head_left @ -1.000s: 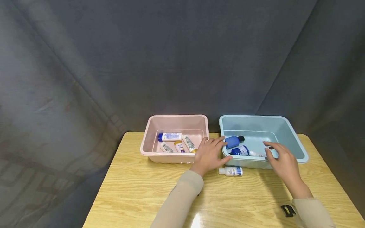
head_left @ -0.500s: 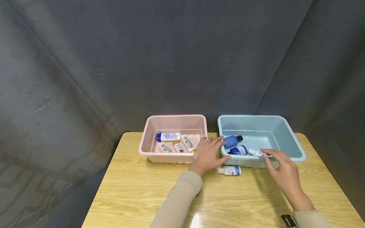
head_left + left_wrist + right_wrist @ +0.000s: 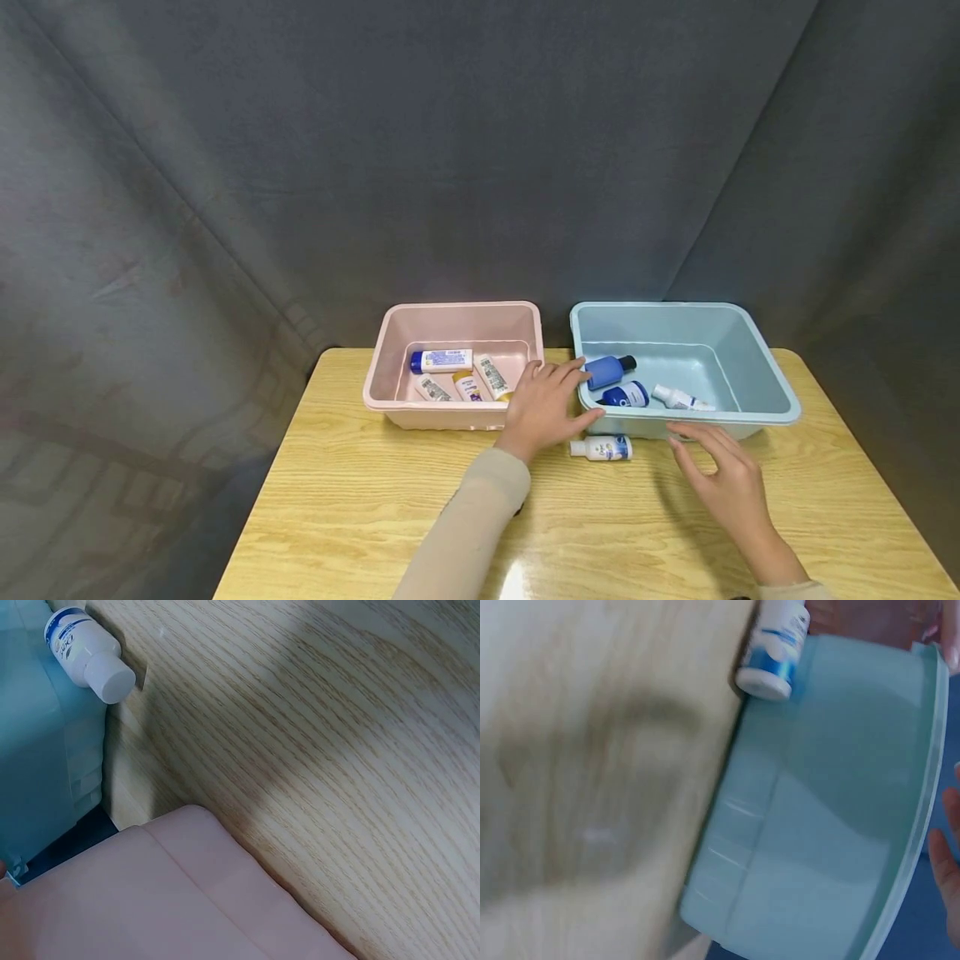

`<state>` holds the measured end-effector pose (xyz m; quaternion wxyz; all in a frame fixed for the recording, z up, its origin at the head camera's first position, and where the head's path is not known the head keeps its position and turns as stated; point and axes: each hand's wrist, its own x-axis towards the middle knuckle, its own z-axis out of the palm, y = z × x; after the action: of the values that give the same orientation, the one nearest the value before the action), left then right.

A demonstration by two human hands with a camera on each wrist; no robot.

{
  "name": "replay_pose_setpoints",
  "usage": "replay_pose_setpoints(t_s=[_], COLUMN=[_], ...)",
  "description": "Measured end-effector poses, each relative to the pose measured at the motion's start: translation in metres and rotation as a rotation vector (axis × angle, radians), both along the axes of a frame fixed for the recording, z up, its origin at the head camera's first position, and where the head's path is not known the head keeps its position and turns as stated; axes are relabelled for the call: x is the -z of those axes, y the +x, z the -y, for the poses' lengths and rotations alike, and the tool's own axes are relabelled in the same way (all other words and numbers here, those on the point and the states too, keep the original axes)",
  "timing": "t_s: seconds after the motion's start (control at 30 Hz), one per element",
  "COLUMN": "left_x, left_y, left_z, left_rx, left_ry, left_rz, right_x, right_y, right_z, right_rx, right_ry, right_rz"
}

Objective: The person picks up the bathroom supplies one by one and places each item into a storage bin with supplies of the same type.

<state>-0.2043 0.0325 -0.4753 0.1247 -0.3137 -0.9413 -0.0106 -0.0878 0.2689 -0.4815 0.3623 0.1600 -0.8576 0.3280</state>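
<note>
My left hand [image 3: 543,408] spans the gap between the pink bin [image 3: 381,358] and the light blue bin [image 3: 772,367], its fingertips at the blue bin's left rim and its thumb near the front corner. Just outside the blue bin's front wall, my right hand [image 3: 723,479] hovers with fingers bent loosely and nothing in them. A small white bottle [image 3: 602,448] lies on the table before that bin, also seen in the left wrist view. Inside the blue bin lie a blue bottle with a black cap [image 3: 606,372], a dark blue bottle [image 3: 625,394] and a white bottle [image 3: 678,398].
The pink bin holds a white tube with a blue cap [image 3: 442,361], a yellow-capped bottle [image 3: 467,386] and two pale tubes, one [image 3: 491,377] partly behind my left hand. Both bins stand at the back of a wooden table [image 3: 360,517], before a dark curtain [image 3: 480,167].
My right hand has drawn back from over the blue bin to in front of it, moving slightly left. The white bottle inside now shows fully. My left hand stays in place.
</note>
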Motion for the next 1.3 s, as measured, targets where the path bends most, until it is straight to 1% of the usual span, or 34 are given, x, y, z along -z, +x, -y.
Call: replay_pose_setpoints(t_s=[0.1,0.17,0.33,0.53,0.67,0.83,1.0,1.1,1.3], left_x=[0.0,0.0,0.0,0.0,0.0,0.0,-0.001,-0.002,-0.002], left_y=[0.0,0.0,0.0,0.0,0.0,0.0,0.001,0.001,0.0], left_z=[0.0,-0.001,-0.001,-0.001,-0.001,-0.001,0.0,0.0,0.0], left_rx=[0.002,0.0,-0.008,-0.014,-0.012,-0.003,0.001,-0.002,-0.005], left_ry=[-0.003,-0.007,-0.015,-0.023,-0.019,-0.003,0.001,-0.006,-0.019], left_rz=[0.007,0.009,0.011,0.02,0.014,0.0,0.005,0.011,0.016], right_x=[0.007,0.011,0.02,0.027,0.032,0.039,0.048,0.052,0.059], right_y=[0.003,0.004,0.007,0.007,0.005,-0.001,-0.007,-0.01,-0.015], right_z=[0.003,0.005,0.014,0.027,0.033,0.035,0.037,0.038,0.039], right_rx=[-0.008,-0.004,0.008,-0.024,-0.051,-0.056,-0.05,-0.068,-0.086], right_ry=[-0.009,-0.009,0.012,0.036,0.025,0.03,0.102,0.146,0.166], right_rz=[0.016,0.048,0.073,0.087,0.083,0.11,0.16,0.199,0.246])
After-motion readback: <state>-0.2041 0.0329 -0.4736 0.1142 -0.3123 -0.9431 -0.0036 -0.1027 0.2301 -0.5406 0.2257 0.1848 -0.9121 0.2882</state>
